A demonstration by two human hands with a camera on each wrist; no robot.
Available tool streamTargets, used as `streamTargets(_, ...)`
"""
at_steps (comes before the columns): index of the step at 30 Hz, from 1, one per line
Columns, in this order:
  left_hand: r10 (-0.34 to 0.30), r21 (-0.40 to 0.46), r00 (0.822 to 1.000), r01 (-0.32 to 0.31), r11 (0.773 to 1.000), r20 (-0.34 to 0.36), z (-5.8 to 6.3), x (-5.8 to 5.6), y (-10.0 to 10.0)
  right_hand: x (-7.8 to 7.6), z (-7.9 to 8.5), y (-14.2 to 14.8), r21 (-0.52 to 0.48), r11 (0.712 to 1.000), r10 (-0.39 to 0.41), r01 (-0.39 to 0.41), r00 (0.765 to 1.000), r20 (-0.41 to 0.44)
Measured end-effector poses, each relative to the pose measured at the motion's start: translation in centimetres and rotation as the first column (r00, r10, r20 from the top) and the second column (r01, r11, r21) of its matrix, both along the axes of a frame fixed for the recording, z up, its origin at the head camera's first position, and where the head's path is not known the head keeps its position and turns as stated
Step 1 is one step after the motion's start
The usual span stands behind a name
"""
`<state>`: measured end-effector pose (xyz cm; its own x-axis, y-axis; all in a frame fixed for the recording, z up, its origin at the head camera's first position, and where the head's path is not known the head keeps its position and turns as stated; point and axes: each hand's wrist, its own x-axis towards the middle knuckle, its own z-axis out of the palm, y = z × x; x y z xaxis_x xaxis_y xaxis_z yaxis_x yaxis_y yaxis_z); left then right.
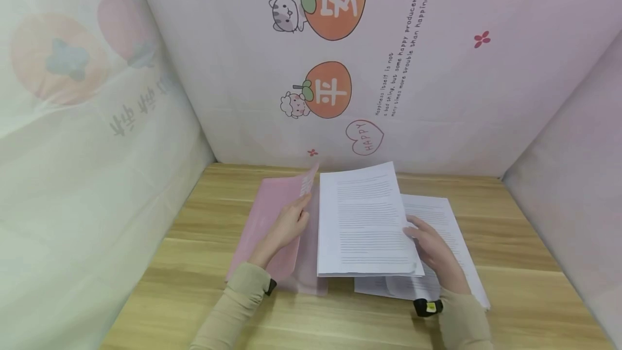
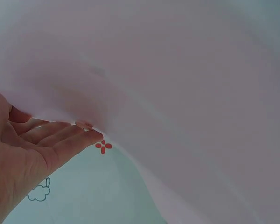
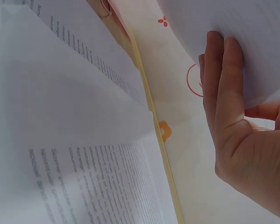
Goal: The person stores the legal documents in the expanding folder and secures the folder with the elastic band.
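Left of the printed stack [image 1: 364, 220], the left hand [image 1: 289, 223] pinches a pink folder [image 1: 272, 204], holding it open; the right hand [image 1: 435, 250] pinches the stack so it clears underlying sheets [image 1: 438, 214].

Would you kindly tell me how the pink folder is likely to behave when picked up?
The pink folder is probably floppy, since it bends near the raised edge that the left hand holds. It looks thin, so it is likely light for its size.
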<state>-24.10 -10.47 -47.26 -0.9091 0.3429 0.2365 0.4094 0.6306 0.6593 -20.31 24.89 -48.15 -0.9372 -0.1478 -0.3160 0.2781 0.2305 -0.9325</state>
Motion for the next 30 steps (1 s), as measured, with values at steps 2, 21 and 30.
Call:
streamTargets(2,-0.003,0.001,1.0,0.003,1.0,-0.011,0.0,0.0,0.0,0.0,0.0,-0.2,-0.001,1.0,0.001,-0.001,1.0,0.003)
streamTargets(21,-0.005,-0.008,0.999,0.005,1.0,-0.032,0.2,-0.2,-0.3,-0.2,-0.3,-2.5,-0.024,1.0,0.017,-0.016,1.0,0.019)
streamTargets(30,-0.005,-0.016,0.999,0.004,1.0,-0.031,0.4,0.1,-0.5,0.0,-0.4,-3.6,-0.031,0.999,0.03,-0.029,0.999,0.017)
